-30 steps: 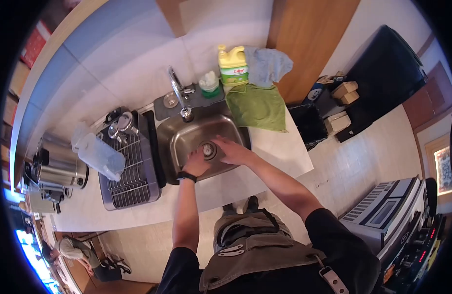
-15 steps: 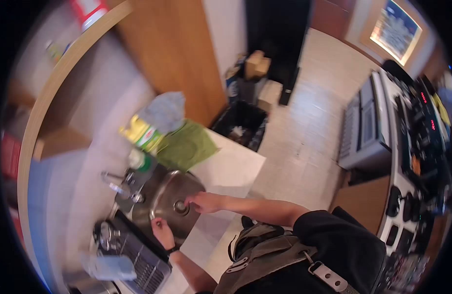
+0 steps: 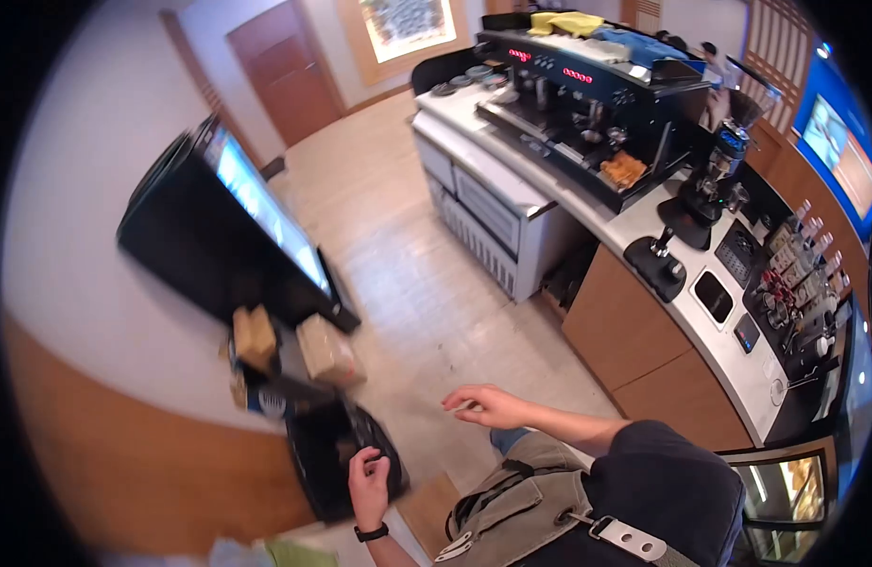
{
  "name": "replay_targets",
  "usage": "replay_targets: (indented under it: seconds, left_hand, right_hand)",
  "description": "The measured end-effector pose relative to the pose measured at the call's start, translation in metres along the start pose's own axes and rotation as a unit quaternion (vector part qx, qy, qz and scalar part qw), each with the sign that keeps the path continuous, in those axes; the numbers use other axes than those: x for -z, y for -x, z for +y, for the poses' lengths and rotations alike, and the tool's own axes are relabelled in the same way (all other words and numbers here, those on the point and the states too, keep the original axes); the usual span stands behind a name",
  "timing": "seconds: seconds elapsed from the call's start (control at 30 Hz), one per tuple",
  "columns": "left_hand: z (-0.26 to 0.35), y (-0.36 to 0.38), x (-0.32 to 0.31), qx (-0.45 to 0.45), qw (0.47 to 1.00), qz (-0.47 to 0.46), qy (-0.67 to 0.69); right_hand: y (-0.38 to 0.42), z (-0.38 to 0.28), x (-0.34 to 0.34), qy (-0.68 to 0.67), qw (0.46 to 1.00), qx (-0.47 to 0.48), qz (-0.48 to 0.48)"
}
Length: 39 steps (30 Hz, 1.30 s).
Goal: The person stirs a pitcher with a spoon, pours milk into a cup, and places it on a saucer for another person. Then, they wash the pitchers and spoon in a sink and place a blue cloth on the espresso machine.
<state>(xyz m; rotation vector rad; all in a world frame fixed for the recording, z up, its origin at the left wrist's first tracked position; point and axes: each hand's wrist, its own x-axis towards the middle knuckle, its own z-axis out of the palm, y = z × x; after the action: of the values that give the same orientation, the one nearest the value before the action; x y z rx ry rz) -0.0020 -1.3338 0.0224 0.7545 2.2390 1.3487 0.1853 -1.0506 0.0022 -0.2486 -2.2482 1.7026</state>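
My left hand [image 3: 368, 484], with a black watch on the wrist, is in front of the black-lined bin [image 3: 330, 472] at the lower left. Its fingers are loosely curled with a gap at the thumb, and nothing shows in them. Further right, my right hand [image 3: 488, 406] hangs over the floor in front of my apron [image 3: 521, 482]. That hand's fingers are loosely bent and apart, with nothing visible in them.
A tall black display fridge [image 3: 219, 227] and a cardboard box [image 3: 328, 352] stand left of the tiled floor [image 3: 398, 274]. Along the right runs a counter [image 3: 625, 227] with an espresso machine [image 3: 587, 104], a grinder [image 3: 715, 184] and several bottles. A green cloth [image 3: 299, 553] lies bottom left.
My view has swung right, away from the sink toward the coffee counter. Both hands, over the sink before, have come away from it.
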Motion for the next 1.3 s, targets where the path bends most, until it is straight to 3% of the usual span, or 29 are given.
replay_targets:
  seconds: [0.13, 0.2, 0.27, 0.37, 0.43, 0.53, 0.57, 0.6, 0.67, 0.77, 0.87, 0.93, 1.03, 1.13, 1.17, 1.3]
  left_hand:
    - [0.118, -0.159, -0.087, -0.052, 0.985, -0.162, -0.034]
    - [0.174, -0.242, -0.135, -0.163, 0.961, -0.224, -0.023]
    - [0.266, -0.308, -0.181, -0.319, 0.914, -0.242, -0.066]
    - [0.41, -0.385, -0.27, -0.484, 0.821, -0.303, 0.015]
    - [0.508, -0.416, -0.335, -0.561, 0.764, -0.319, 0.027]
    - [0.636, -0.464, -0.449, -0.582, 0.704, -0.397, 0.092]
    - [0.677, -0.481, -0.488, -0.632, 0.692, -0.345, 0.045]
    - [0.714, -0.502, -0.536, -0.652, 0.672, -0.349, 0.044]
    - [0.774, -0.526, -0.614, -0.662, 0.686, -0.3, 0.02]
    - [0.834, -0.563, -0.716, -0.67, 0.695, -0.261, -0.01]
    - [0.871, -0.586, -0.779, -0.669, 0.689, -0.267, -0.081]
    - [0.893, -0.599, -0.82, -0.697, 0.647, -0.255, -0.175]
    - [0.916, -0.593, -0.821, -0.677, 0.601, -0.298, -0.302]
    - [0.934, -0.597, -0.849, -0.695, 0.554, -0.338, -0.309]
    - [0.931, -0.601, -0.857, -0.724, 0.557, -0.321, -0.25]
    - [0.933, -0.603, -0.862, -0.743, 0.522, -0.3, -0.292]
  right_hand:
    - [0.001, 0.029, 0.11, -0.061, 0.978, -0.114, 0.163]
    - [0.0, 0.03, 0.16, -0.077, 0.958, -0.138, 0.239]
    - [0.001, 0.029, 0.201, -0.085, 0.935, -0.144, 0.312]
    - [0.009, 0.018, 0.242, -0.095, 0.892, -0.105, 0.429]
    - [0.017, 0.009, 0.259, -0.093, 0.854, -0.103, 0.502]
    - [0.023, 0.007, 0.273, -0.061, 0.773, -0.119, 0.62]
    - [0.025, 0.01, 0.275, -0.052, 0.747, -0.119, 0.652]
    - [0.026, 0.014, 0.275, -0.043, 0.718, -0.119, 0.685]
    - [0.022, 0.019, 0.278, -0.023, 0.654, -0.123, 0.746]
    - [0.006, 0.026, 0.285, 0.0, 0.555, -0.129, 0.822]
    - [-0.033, 0.034, 0.283, -0.003, 0.462, -0.135, 0.877]
    - [-0.064, 0.031, 0.287, -0.003, 0.403, -0.143, 0.904]
    - [-0.106, 0.03, 0.291, -0.003, 0.354, -0.149, 0.923]
    - [-0.133, 0.029, 0.293, -0.003, 0.33, -0.177, 0.927]
    - [-0.14, 0.028, 0.293, 0.001, 0.321, -0.182, 0.929]
    - [-0.156, 0.027, 0.297, 0.018, 0.303, -0.188, 0.934]
